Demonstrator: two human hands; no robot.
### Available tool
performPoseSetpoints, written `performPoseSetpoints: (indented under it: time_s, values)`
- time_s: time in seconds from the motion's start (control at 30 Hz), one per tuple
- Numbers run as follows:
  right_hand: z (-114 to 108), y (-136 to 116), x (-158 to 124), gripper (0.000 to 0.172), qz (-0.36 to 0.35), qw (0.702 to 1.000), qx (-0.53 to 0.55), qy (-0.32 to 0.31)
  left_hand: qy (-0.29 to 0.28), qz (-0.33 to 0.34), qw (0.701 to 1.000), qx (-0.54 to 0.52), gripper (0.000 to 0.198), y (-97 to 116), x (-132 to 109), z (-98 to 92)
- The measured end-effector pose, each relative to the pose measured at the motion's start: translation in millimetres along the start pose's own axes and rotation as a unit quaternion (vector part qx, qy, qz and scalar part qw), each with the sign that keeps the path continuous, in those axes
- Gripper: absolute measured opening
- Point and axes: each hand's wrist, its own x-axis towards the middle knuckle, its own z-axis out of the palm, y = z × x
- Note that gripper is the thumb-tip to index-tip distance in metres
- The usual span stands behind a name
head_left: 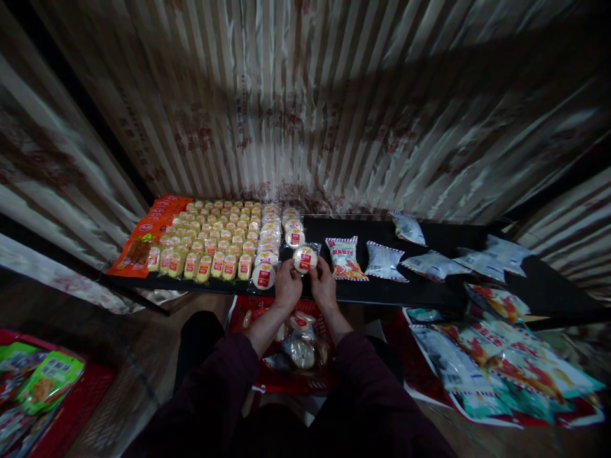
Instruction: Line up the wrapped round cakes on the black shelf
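A round pale cake in a clear wrapper with a red label (305,259) is held at the front of the black shelf (315,289). My left hand (287,285) grips its left side and my right hand (324,284) its right side, fingers closed on the wrapper's edges. Just behind it lies a short row of the same wrapped round cakes (294,234). To their left runs a longer overlapping row of round cakes (264,273). Below my hands, a red basket (312,383) holds several more wrapped cakes (302,353).
Rows of small yellow wrapped cakes (217,264) and an orange packet (143,235) fill the shelf's left. Snack bags (344,257) lie along its right. A crate of bags (501,362) stands low right, a red basket of packets (52,381) low left. A striped curtain (305,95) hangs behind.
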Motion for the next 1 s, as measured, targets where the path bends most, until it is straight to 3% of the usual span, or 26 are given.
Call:
performPoseSetpoints:
  time_s: [0.27, 0.7, 1.0]
  values:
    - [10.5, 2.7, 18.3, 0.048, 0.004, 1.000, -0.010, 0.002, 0.010, 0.028, 0.998, 0.060, 0.041, 0.4, 12.5, 7.1]
    - [24.7, 13.8, 32.5, 0.047, 0.007, 0.999, -0.031, 0.014, 0.018, 0.035, 0.998, 0.052, 0.042, -1.9, 26.6, 15.1]
    - [26.6, 7.4, 42.3, 0.049, 0.021, 0.996, -0.087, 0.002, -0.008, 0.015, 0.998, 0.057, 0.046, 1.2, 31.9, 22.3]
